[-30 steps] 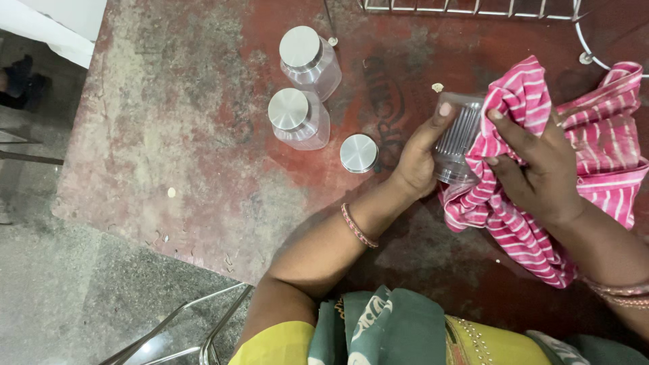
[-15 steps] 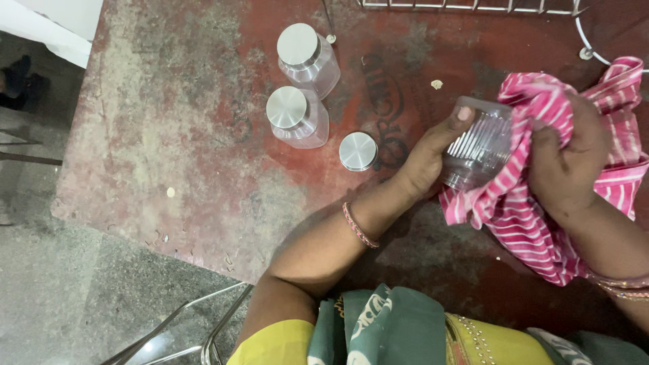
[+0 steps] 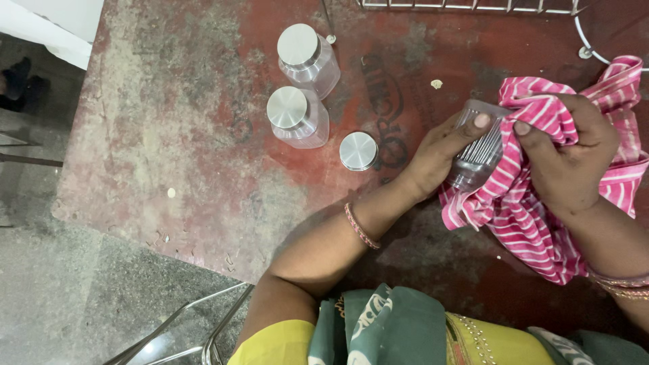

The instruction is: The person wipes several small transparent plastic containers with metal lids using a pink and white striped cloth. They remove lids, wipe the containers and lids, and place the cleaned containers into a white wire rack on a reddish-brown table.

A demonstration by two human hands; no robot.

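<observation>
Gripping ribbed clear jar (image 3: 478, 150), left hand (image 3: 433, 159) fingers curled round, right hand (image 3: 568, 162) fingers pressing pink striped cloth (image 3: 520, 216) against it

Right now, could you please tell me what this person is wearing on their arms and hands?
Both forearms are bare, with no sleeves showing. The left hand has a thin pink beaded bracelet at the wrist. The right hand has several thin pinkish bangles stacked at the wrist. No rings or gloves are visible, and the fingernails look short and unpainted. Near the body, yellow and green clothing shows.

even, soft daylight, faint shadows, sharp focus, no glare.
</observation>
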